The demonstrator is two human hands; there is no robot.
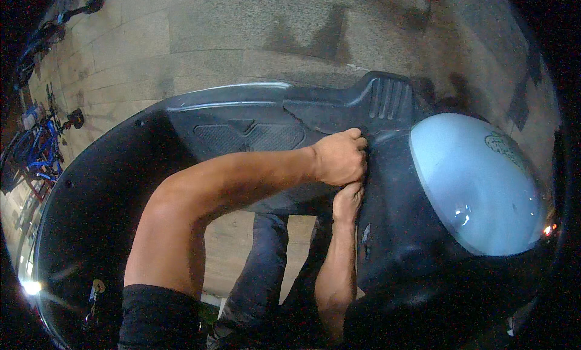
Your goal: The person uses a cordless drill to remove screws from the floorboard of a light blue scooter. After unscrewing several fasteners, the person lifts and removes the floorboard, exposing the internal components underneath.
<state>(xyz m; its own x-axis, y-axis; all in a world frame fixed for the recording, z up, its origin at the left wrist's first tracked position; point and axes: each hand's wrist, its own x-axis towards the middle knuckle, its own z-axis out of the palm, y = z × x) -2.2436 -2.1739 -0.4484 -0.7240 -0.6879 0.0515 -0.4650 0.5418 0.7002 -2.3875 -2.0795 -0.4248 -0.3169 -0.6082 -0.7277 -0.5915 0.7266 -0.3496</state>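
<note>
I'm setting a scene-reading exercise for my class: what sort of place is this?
Probably outdoors, perhaps a paved parking spot: large rectangular grey-brown paving slabs, a blue-framed bicycle at the left edge, and a black plastic scooter-like body.

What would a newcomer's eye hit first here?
Likely the glossy light-blue dome at the right, bright against the dark molded body. Next, near the center, the left hand just above the right hand in the picture; what they grip is hidden. Then the glaring light at lower left.
</note>
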